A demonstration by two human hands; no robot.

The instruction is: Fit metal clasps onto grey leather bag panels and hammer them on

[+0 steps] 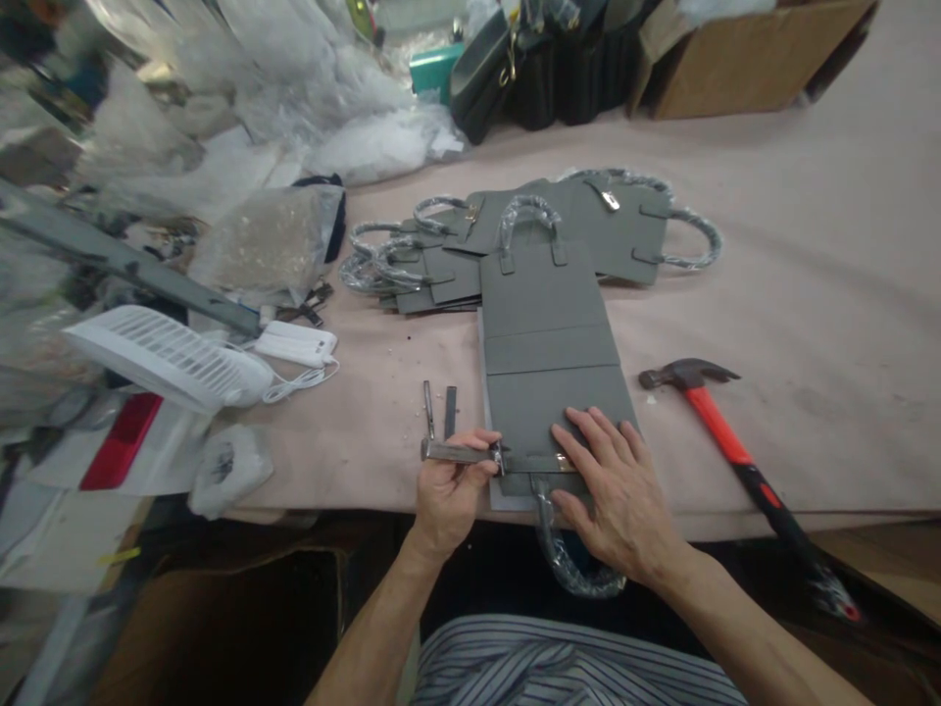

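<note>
A flat grey bag panel (548,333) with plastic-wrapped handles lies on the table in front of me, one handle (566,569) hanging over the near edge. My left hand (448,490) is closed on a metal ruler-like tool (470,453) laid across the panel's near end. My right hand (614,480) lies flat on the panel, fingers spread, pressing it down beside the tool.
A hammer (727,441) with a red and black handle lies to the right. More grey bag panels (588,226) are stacked behind. Two small metal punches (439,407), a white fan (166,358), a white charger (298,343) and plastic bags (265,235) sit at the left. Cardboard box (742,59) at the back.
</note>
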